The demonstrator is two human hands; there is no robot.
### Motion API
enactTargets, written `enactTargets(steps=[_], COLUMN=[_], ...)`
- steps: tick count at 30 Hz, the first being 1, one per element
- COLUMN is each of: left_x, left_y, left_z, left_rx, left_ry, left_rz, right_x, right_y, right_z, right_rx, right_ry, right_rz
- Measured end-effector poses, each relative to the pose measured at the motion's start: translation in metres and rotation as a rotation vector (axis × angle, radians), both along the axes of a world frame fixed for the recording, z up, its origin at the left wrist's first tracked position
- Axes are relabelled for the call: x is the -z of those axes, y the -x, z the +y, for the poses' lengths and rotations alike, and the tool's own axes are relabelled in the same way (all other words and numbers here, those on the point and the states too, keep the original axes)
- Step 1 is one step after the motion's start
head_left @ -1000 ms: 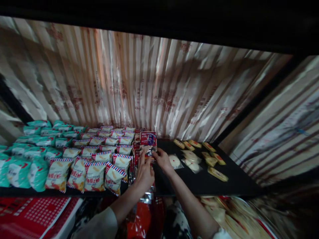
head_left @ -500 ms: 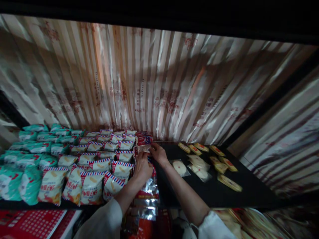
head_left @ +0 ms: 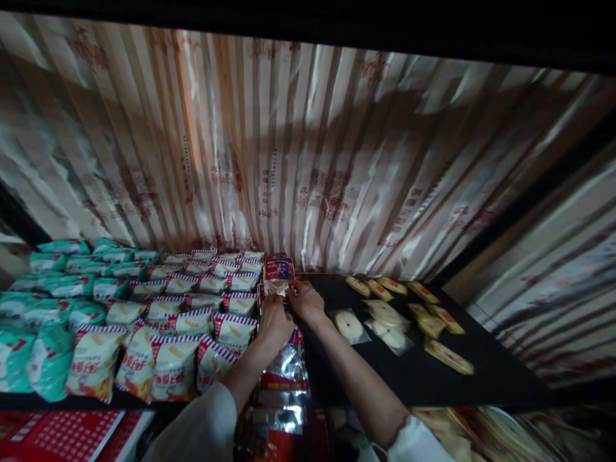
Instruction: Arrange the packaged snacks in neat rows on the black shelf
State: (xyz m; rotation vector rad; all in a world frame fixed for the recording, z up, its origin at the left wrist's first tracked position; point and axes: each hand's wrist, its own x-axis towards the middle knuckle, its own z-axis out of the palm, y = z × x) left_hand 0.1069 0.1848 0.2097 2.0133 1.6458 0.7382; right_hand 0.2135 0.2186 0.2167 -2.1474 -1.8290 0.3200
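A flat red snack packet (head_left: 280, 269) with a dark printed panel and a clear lower part lies at the back of the black shelf. My left hand (head_left: 276, 324) is closed on its lower end, fingertips partly hidden. At the packet's lower right corner, my right hand (head_left: 307, 301) pinches the edge with bent fingers. Beneath my left hand and nearer to me runs a row of shiny red packets (head_left: 283, 369), overlapping one another. White snack bags (head_left: 174, 366) with red-and-blue striped tops stand directly left of my left hand.
Teal bags (head_left: 51, 359) fill the shelf's left end. Right of my arms, round white items in clear wrappers (head_left: 349, 325) and yellow packets (head_left: 448, 356) lie on the black shelf (head_left: 481, 378). Wrinkled printed sheeting (head_left: 283, 160) forms the back, and a dark beam (head_left: 308, 25) crosses overhead.
The view has shifted slightly. Both hands stay at the red packet, which lies a little flatter with more of its printed panel showing. The surrounding goods keep their places.
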Motion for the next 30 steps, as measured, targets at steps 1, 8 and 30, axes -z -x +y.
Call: enactTargets(steps=[1, 8, 30], left_x=[0.000, -0.002, 0.032], left_y=[0.000, -0.003, -0.019], left_z=[0.000, -0.001, -0.020], left_rx=[-0.001, -0.030, -0.064], left_ry=[-0.002, 0.035, -0.135], left_rz=[0.002, 0.036, 0.127], right_x=[0.000, -0.001, 0.032], right_y=[0.000, 0.008, 0.036], right_z=[-0.001, 0.025, 0.084], right_rx=[-0.005, -0.275, -0.242], right_ry=[-0.029, -0.215, 0.021], right_rz=[-0.023, -0.155, -0.197])
